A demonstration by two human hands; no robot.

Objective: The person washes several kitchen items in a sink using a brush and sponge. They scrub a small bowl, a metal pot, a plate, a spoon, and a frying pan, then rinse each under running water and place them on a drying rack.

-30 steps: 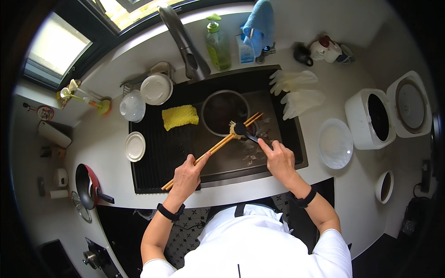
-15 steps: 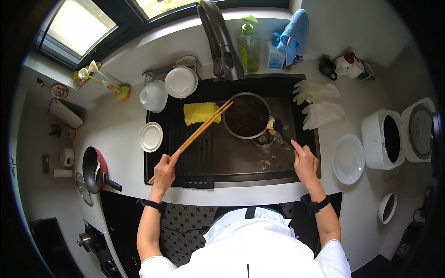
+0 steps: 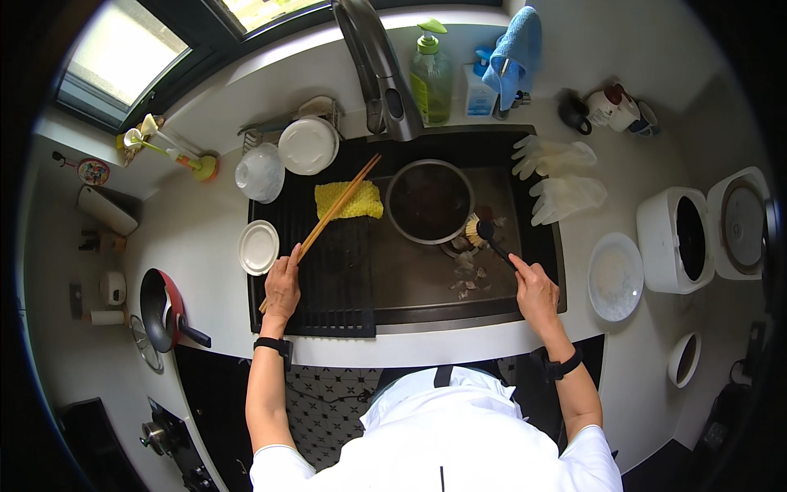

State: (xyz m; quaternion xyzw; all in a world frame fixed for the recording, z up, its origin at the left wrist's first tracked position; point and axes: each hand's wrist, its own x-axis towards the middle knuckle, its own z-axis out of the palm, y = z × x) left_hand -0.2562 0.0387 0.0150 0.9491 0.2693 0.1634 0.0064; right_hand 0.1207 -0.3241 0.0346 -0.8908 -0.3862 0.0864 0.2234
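Note:
My left hand point(image 3: 282, 289) is closed round a pair of long wooden chopsticks point(image 3: 334, 210), whose far ends reach over a yellow cloth point(image 3: 361, 200) on the black ridged drainboard point(image 3: 332, 287). In my right hand point(image 3: 537, 297) is the black handle of a dish brush point(image 3: 478, 232) with pale bristles. The brush head is beside the lower right rim of a round dark pot point(image 3: 429, 202) standing in the sink point(image 3: 410, 287). Dark liquid seems to fill the pot. Scraps of food waste point(image 3: 469, 279) lie around the sink drain, which the pot partly hides.
A dark faucet point(image 3: 385, 90) rises behind the sink, with a green soap bottle point(image 3: 430, 78) beside it. White bowls point(image 3: 308, 146) and a small lid point(image 3: 258, 247) stand left. Pale gloves point(image 3: 566, 201), a white plate point(image 3: 616, 276) and an open rice cooker point(image 3: 672, 244) are right.
My left hand has drawn the chopsticks to the left, so their tips have left the pot rim and are over the cloth. My right hand with the brush has barely shifted.

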